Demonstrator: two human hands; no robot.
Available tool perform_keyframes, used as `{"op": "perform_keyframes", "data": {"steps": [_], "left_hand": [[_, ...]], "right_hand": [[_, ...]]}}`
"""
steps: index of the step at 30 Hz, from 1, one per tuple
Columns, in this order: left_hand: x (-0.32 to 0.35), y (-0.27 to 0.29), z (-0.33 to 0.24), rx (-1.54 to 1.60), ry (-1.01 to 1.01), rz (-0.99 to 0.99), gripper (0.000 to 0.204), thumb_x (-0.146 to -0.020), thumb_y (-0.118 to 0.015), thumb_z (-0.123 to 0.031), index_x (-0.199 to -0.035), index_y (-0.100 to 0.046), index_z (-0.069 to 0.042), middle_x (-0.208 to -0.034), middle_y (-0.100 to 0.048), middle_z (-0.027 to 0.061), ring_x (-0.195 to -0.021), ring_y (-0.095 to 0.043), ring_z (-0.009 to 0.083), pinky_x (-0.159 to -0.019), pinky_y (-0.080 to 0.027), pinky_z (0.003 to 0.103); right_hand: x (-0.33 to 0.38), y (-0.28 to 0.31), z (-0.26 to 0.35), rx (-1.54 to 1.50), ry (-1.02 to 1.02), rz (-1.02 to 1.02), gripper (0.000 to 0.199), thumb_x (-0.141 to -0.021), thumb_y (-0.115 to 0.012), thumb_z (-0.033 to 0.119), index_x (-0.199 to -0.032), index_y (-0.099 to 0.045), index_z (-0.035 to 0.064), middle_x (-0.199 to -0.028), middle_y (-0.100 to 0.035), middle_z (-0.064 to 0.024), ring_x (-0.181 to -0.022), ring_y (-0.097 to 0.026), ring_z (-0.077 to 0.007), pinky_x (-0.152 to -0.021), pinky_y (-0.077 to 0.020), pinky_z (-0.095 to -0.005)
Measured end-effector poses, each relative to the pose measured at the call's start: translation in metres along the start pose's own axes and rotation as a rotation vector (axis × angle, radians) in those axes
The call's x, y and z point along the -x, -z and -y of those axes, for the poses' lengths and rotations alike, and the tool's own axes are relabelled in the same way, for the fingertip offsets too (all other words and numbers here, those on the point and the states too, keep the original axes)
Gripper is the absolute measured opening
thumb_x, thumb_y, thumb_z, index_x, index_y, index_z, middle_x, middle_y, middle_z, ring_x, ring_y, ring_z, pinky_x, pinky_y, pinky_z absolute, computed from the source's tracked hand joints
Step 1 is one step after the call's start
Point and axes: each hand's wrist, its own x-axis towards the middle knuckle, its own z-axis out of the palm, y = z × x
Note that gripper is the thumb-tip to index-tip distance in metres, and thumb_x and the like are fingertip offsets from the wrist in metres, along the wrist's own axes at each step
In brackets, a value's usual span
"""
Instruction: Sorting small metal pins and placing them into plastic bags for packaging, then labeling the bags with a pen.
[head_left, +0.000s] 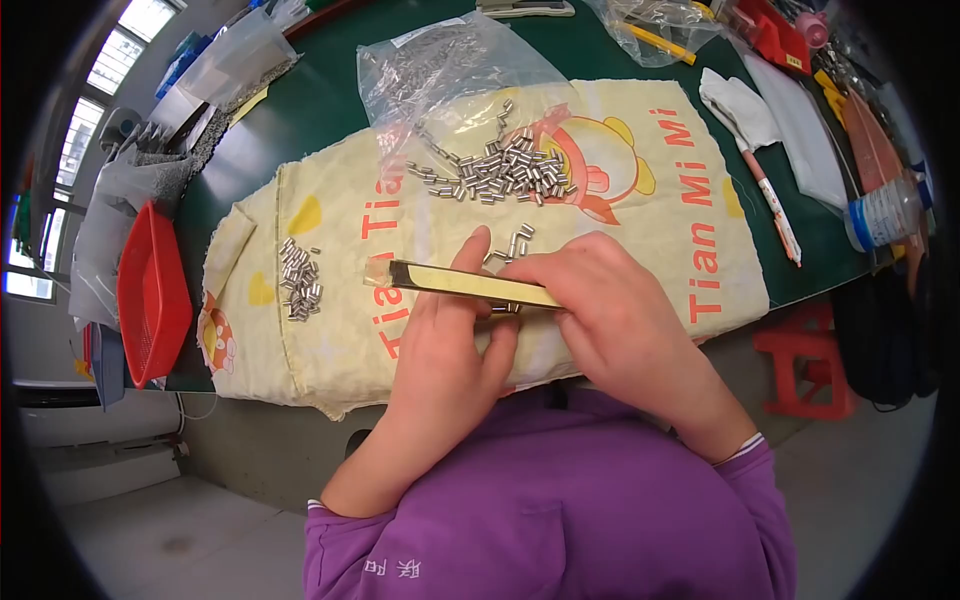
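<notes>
**Both hands on the brass strip, steel sleeves all around**

I hold a long flat brass-coloured strip point(470, 284) level above the yellow printed cloth point(640, 190), my two hands meeting on it. My left hand point(445, 340) lies under and behind the strip, fingers curled loosely up and the thumb raised against its far edge, a grip that seems meant to steady it. My right hand point(610, 300) is closed over the strip's right end, fingertips pinched down on it; whether a small piece is caught beneath them I cannot tell.

Just beyond the strip, a few small metal sleeves point(518, 240) lie loose on the cloth, within fingertip reach. Farther beyond it, a large heap of the same sleeves point(500, 170) spills from the mouth of a clear plastic bag point(440, 70), likely tipped out so they can be picked singly. To the strip's left, a smaller cluster of sleeves point(300, 280) sits apart, kept separate from the heap. The cloth probably stops the sleeves rolling off the green surface point(320, 100). A red basket point(150, 295) stands at the surface's left edge, well away from the strip.
</notes>
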Motion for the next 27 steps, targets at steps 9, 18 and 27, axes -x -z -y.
{"op": "perform_keyframes", "data": {"steps": [9,18,27], "left_hand": [[-0.004,-0.001,-0.003,0.011,-0.087,-0.029,0.064,-0.081,-0.064,0.009,-0.14,-0.041,0.004,-0.127,-0.056,0.0174,-0.098,-0.061,0.0267,-0.084,-0.052,0.037],[-0.001,0.001,-0.001,-0.256,-0.174,-0.107,0.069,-0.084,-0.062,0.008,-0.147,-0.035,0.004,-0.1,-0.059,0.0109,-0.089,-0.063,0.0185,-0.082,-0.053,0.03],[0.005,0.004,-0.014,-0.257,-0.1,-0.034,0.077,-0.079,-0.068,0.004,-0.147,-0.034,0.006,-0.091,-0.055,0.0076,-0.079,-0.054,0.0179,-0.075,-0.048,0.03]], "right_hand": [[0.001,-0.001,-0.005,0.065,-0.017,-0.039,0.038,-0.081,-0.054,-0.003,-0.117,-0.059,0.0036,-0.106,-0.065,-0.0128,-0.097,-0.058,-0.0321,-0.085,-0.048,-0.0411],[0.0,-0.001,-0.005,0.073,-0.022,-0.01,0.038,-0.081,-0.054,-0.003,-0.118,-0.059,0.0037,-0.106,-0.065,-0.0125,-0.098,-0.058,-0.0319,-0.086,-0.0482,-0.0407],[0.004,0.002,0.0,0.031,-0.133,-0.058,0.04,-0.081,-0.051,-0.008,-0.119,-0.06,0.002,-0.105,-0.065,-0.0141,-0.095,-0.06,-0.034,-0.083,-0.0487,-0.0424]]}}
